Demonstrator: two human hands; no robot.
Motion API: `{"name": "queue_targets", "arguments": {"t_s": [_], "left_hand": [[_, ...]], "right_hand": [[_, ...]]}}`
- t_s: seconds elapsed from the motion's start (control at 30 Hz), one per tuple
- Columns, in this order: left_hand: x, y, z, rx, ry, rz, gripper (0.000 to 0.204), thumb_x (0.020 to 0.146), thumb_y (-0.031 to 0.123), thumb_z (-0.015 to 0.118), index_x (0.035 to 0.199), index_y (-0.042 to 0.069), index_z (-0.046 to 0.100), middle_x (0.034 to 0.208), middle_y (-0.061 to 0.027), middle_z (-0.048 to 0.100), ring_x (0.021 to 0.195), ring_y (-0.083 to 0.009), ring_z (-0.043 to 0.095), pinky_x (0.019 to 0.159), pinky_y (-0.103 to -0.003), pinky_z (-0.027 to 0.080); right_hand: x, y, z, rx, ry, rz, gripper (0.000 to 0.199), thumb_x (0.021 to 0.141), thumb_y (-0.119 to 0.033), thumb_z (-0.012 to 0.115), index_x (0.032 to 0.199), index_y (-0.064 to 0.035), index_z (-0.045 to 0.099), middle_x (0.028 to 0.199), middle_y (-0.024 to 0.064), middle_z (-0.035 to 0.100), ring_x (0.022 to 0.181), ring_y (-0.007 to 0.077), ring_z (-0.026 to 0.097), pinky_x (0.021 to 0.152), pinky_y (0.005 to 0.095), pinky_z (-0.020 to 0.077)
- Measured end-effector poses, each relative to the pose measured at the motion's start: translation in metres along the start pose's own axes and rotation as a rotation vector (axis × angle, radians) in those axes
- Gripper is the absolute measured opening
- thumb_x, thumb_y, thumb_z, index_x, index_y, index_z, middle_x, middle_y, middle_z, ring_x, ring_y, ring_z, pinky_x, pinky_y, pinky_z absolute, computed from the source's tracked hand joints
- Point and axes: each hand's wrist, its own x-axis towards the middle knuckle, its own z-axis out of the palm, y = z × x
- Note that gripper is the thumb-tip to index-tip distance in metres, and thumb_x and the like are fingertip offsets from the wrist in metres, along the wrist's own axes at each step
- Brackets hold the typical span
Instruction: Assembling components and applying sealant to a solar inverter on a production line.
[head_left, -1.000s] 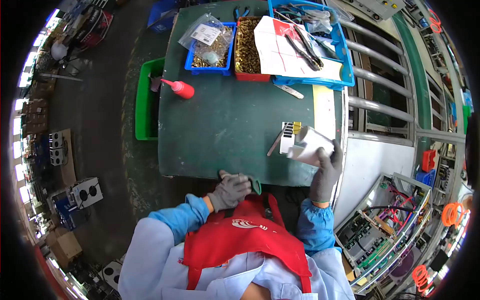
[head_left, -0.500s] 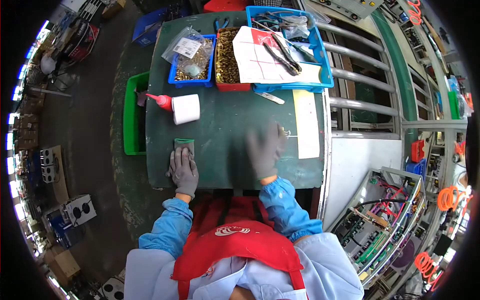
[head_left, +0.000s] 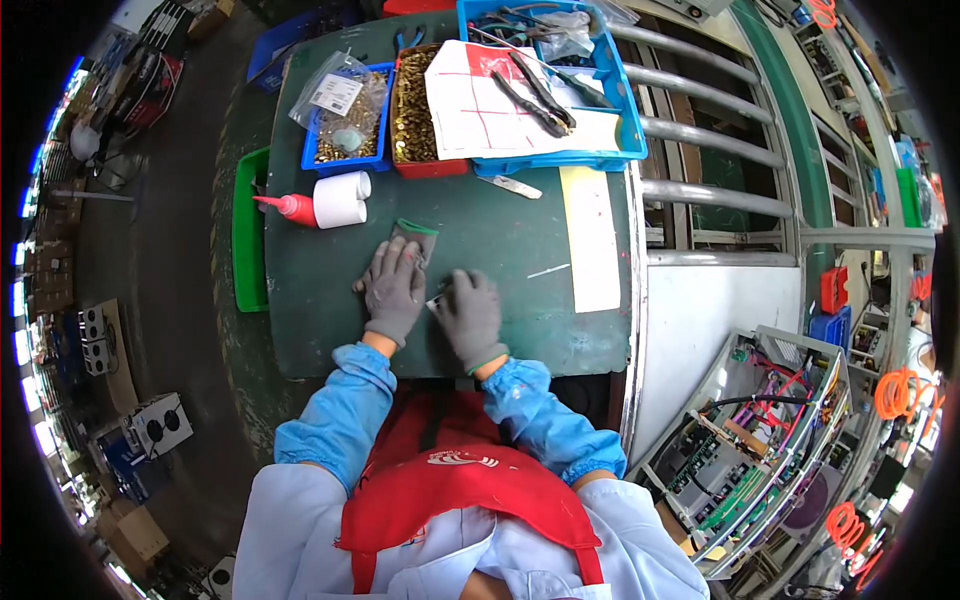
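Note:
My left hand [head_left: 392, 292], in a grey glove, lies palm down on the table with its fingers stretched out over a folded grey cloth [head_left: 415, 236] with a green hem. Close beside it, my right hand [head_left: 471, 318], also gloved in grey, has its fingers curled in. A small pale, shiny piece [head_left: 433, 302] shows at its thumb side; its kind is too small to tell. On the table to the right lies a thin metal rod [head_left: 548, 271], apart from both hands.
A red nozzle [head_left: 290, 208] and white cylinders [head_left: 340, 200] lie at the left. Behind stand a blue bin [head_left: 380, 163] of small brass parts, a red bin [head_left: 432, 168] and a blue tray [head_left: 630, 140] with pliers [head_left: 545, 105]. A paper strip [head_left: 592, 240] lies right.
My right hand has come left, away from the thin rod, and the small piece beside the rod is gone from there. My left hand and the cloth have moved right and farther away.

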Motion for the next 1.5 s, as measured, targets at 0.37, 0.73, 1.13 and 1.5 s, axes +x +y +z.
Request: {"name": "queue_targets", "arguments": {"t_s": [0.37, 0.73, 1.13, 1.5], "left_hand": [[0.078, 0.013, 0.018, 0.114, -0.074, -0.3, 0.042, 0.091, 0.031, 0.055, 0.13, 0.015, 0.054, 0.144, -0.009, 0.044, 0.134, -0.0332, 0.039, 0.103, -0.052, 0.039], [0.02, 0.174, 0.054, -0.091, -0.24, 0.13, 0.054, 0.084, 0.02, 0.058, 0.135, 0.006, 0.045, 0.145, -0.0156, 0.038, 0.137, -0.0356, 0.032, 0.11, -0.049, 0.029], [-0.047, 0.216, -0.007, -0.737, -0.191, 0.475, 0.03, 0.084, 0.007, 0.058, 0.113, 0.009, 0.063, 0.116, -0.0152, 0.061, 0.104, -0.0346, 0.06, 0.093, -0.047, 0.046], [0.126, 0.16, 0.03, -0.117, -0.093, 0.105, 0.03, 0.089, 0.023, 0.056, 0.115, 0.008, 0.059, 0.119, -0.0143, 0.057, 0.113, -0.0366, 0.051, 0.093, -0.05, 0.044]], "right_hand": [[0.013, 0.097, -0.09, -0.362, 0.049, -0.022, 0.035, 0.081, -0.013, 0.064, 0.115, -0.0088, 0.06, 0.118, 0.0159, 0.056, 0.098, 0.0334, 0.057, 0.08, 0.045, 0.0477], [-0.106, 0.101, -0.128, 0.058, -0.053, 0.162, 0.023, 0.087, -0.023, 0.066, 0.104, -0.0072, 0.063, 0.097, 0.0146, 0.061, 0.093, 0.0372, 0.059, 0.078, 0.046, 0.0478], [0.031, 0.152, -0.138, -0.492, 0.049, 0.514, 0.112, 0.065, -0.052, 0.081, 0.146, 0.0014, 0.027, 0.131, 0.0249, 0.049, 0.119, 0.0412, 0.048, 0.095, 0.0511, 0.0425], [0.007, 0.161, -0.154, -0.355, 0.238, 0.261, 0.078, 0.078, -0.035, 0.075, 0.137, 0.0025, 0.042, 0.12, 0.0223, 0.054, 0.108, 0.04, 0.051, 0.095, 0.0491, 0.0413]]}}
